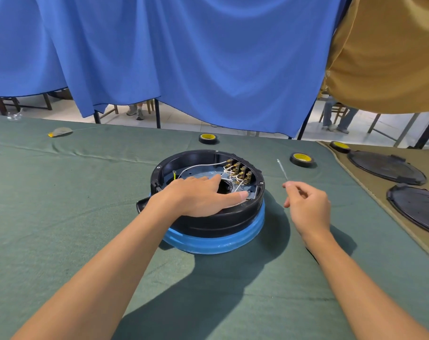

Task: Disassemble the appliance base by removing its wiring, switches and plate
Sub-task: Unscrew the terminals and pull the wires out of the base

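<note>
Beyond the appliance base hangs a wide blue fabric curtain [184,57], with a tan fabric sheet [385,57] hanging to the right of it. Under the base lies the table [61,204], covered in a dull green cloth.

The round black plastic appliance base [220,222] sits upside down on the table on its bright blue ring [220,241], its open top facing me. To the right of the base, on a tan mat [370,192], lie two round black plastic covers [386,166] [417,207], well apart from it.

My left hand [198,195] lies palm down across the open top of the base, fingers straight and spread, one fingertip reaching the near-right rim. My right hand [306,204] hovers just right of the base, clear of it, thumb and forefinger pinching the lower end of a thin white wire [282,170] that points up and away from me; the other fingers are loosely curled.

Three black tape rolls with yellow cores lie on the table: one behind the base [207,138], one to its far right [302,159], and one further right at the mat's edge [339,146].

Inside the base, white wires [201,166] loop across the blue floor to a cluster of brass-tabbed switches [240,171] at the far-right wall. A short yellow wire [174,174] stands near the left wall.
</note>
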Demonstrator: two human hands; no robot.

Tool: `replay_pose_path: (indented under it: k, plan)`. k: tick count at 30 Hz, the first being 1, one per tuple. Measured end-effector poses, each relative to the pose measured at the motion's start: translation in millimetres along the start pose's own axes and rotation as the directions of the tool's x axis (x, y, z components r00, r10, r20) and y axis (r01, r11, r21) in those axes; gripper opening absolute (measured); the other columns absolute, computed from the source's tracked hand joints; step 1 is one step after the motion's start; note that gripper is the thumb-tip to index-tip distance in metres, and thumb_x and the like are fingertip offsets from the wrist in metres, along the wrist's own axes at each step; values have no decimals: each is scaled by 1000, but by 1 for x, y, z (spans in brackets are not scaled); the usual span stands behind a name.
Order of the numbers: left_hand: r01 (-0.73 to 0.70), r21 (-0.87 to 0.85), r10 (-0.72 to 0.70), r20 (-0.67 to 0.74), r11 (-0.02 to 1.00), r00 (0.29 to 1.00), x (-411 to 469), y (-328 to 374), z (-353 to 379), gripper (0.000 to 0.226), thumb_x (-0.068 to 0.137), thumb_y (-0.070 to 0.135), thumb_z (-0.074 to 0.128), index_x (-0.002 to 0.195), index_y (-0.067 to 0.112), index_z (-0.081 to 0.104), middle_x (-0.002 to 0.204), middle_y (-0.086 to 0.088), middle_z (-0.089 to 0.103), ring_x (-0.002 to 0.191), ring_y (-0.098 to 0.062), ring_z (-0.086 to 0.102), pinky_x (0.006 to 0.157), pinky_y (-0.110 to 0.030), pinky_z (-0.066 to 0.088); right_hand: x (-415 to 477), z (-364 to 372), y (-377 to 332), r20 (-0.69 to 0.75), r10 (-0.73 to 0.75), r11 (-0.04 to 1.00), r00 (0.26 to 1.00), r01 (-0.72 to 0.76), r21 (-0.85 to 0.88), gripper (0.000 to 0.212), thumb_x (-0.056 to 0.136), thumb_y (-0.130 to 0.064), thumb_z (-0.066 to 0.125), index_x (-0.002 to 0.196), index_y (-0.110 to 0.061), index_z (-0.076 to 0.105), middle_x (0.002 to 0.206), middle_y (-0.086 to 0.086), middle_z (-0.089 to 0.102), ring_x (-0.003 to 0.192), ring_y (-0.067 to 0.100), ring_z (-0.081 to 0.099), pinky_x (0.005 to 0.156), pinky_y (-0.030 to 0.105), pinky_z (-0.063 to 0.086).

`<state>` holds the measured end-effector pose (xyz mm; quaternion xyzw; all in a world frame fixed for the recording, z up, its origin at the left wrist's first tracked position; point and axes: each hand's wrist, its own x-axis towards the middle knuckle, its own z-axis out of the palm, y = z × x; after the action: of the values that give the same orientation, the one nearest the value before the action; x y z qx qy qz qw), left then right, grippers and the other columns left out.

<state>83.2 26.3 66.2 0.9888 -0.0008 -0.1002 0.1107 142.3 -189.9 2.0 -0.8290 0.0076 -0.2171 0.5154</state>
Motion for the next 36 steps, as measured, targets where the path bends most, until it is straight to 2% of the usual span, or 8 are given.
replay_pose_path:
  k: [3,6,9,14,18,25,32,36]
  plan:
    - [-24,-68,26,27,997,999,3,1,-4,70,90,72,26,141,25,39,145,-2,47,129,-26,44,96,-41,35,4,-1,2,-10,76,994,997,-75,79,22,91,-24,56,77,-17,72,49,-4,58,40,6,44,55,27,36]
    - [-81,24,82,-27,996,996,16,0,-11,34,104,35,30,115,15,55,119,-10,59,97,-24,56,76,-34,43,2,1,0,39,53,997,998,-55,53,23,92,-25,56,78,-17,71,53,-3,60,51,11,49,60,30,39]
    - [-62,76,75,-176,995,982,28,-3,-17,34,103,26,35,128,34,57,129,-6,59,105,-29,58,78,-39,47,3,2,0,60,34,999,998,-36,38,22,93,-27,56,79,-19,72,54,-2,62,59,14,56,65,31,43]
    - [-108,67,121,-224,992,967,44,-8,-19,27,100,24,48,114,37,67,111,-1,69,72,-14,57,53,-28,40,2,1,1,66,32,999,997,-34,29,22,93,-28,56,77,-22,71,53,-5,62,59,7,57,68,30,44]
    - [-142,69,153,-214,988,965,45,-8,-21,22,98,23,53,109,31,70,111,3,68,93,-19,61,71,-33,49,1,1,-1,73,32,999,997,-33,22,26,93,-29,55,76,-20,71,53,-3,63,66,20,60,72,35,49]
    - [-121,120,147,-242,985,959,48,-7,-19,17,100,17,47,111,15,59,114,-3,59,98,-19,52,88,-43,49,1,2,0,69,26,999,997,-27,24,26,93,-29,55,74,-21,70,53,-4,62,67,21,61,72,38,51]
    - [4,-64,-24,-315,998,949,46,-7,-19,19,97,11,45,103,3,61,97,-14,65,83,-29,60,70,-43,51,1,2,1,67,11,1000,998,-12,23,26,94,-29,55,73,-22,70,53,-5,62,64,16,60,69,35,50]
    - [73,-169,-113,-236,983,965,48,5,-24,26,96,10,48,70,8,46,67,-8,49,59,-19,44,52,-30,34,0,2,2,65,15,1000,998,-17,24,27,93,-29,55,71,-23,68,52,-5,62,66,19,60,69,34,49]
